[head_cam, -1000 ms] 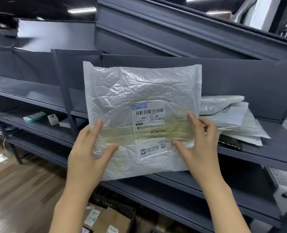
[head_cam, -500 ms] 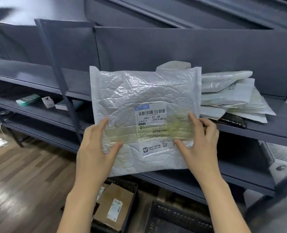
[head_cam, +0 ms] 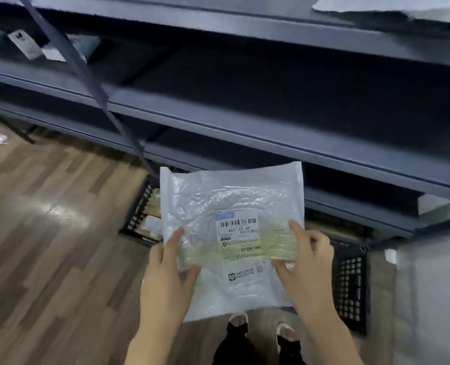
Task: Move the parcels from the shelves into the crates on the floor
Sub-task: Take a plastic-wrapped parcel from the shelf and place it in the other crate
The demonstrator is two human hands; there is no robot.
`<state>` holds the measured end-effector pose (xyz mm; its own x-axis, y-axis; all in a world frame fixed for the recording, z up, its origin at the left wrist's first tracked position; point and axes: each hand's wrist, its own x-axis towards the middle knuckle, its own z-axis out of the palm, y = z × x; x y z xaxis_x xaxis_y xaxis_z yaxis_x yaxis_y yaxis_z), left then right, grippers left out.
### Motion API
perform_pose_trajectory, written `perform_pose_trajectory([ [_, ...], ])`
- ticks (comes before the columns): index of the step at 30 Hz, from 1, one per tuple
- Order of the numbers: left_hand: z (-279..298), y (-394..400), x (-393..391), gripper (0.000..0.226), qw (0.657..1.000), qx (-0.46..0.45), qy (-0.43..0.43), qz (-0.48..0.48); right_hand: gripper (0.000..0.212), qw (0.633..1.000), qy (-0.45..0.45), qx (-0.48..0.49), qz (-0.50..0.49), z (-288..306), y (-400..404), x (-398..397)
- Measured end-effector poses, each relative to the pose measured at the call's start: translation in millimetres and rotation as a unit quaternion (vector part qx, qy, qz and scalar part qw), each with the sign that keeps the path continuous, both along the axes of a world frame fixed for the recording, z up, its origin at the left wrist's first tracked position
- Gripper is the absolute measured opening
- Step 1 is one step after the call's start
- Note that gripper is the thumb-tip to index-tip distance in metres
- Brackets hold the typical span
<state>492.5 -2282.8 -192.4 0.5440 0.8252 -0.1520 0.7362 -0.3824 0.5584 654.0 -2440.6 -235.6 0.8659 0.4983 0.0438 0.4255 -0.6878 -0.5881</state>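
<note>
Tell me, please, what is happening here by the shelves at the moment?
A person holds a white padded parcel in both hands, the left hand and the right hand gripping its lower edges with the label facing up. It hangs above the floor, over two black crates beside the grey shelves; the left-hand one already contains boxes. The parcel is not yet in a crate.

The parcel [head_cam: 231, 233] is a crinkled, glossy white plastic mailer bearing a smooth paper label [head_cam: 239, 248]; the shelves [head_cam: 245, 127] look like matt dark-grey painted metal, the crates [head_cam: 350, 283] black perforated plastic, the floor [head_cam: 47, 233] wood-look planks with sheen
</note>
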Motion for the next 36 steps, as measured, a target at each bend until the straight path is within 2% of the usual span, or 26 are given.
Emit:
perform_pose_trajectory([
  [7,-131,-21,7,0.077,0.988,-0.081,0.109,-0.074,0.083,0.989,0.112,-0.075,-0.064,-135,-54,-27],
  [13,-247,-50,49,0.073,0.974,-0.114,0.141,-0.135,0.085,0.982,0.115,-0.104,-0.108,-236,-101,-22],
  [21,-374,-98,120,0.071,0.959,-0.113,0.165,-0.199,0.079,0.976,0.078,-0.164,-0.12,-346,-148,42],
  [25,-438,-108,151,0.067,0.944,-0.098,0.212,-0.235,0.077,0.973,0.069,-0.193,-0.106,-401,-156,75],
  [29,-503,-110,187,0.063,0.917,-0.064,0.269,-0.288,0.078,0.963,0.112,-0.219,-0.106,-468,-159,99],
  [32,-548,-108,210,0.061,0.899,-0.021,0.324,-0.294,0.082,0.959,0.166,-0.211,-0.091,-519,-156,109],
  [36,-604,-100,225,0.082,0.876,0.025,0.385,-0.291,0.084,0.95,0.187,-0.244,-0.049,-579,-149,119],
])
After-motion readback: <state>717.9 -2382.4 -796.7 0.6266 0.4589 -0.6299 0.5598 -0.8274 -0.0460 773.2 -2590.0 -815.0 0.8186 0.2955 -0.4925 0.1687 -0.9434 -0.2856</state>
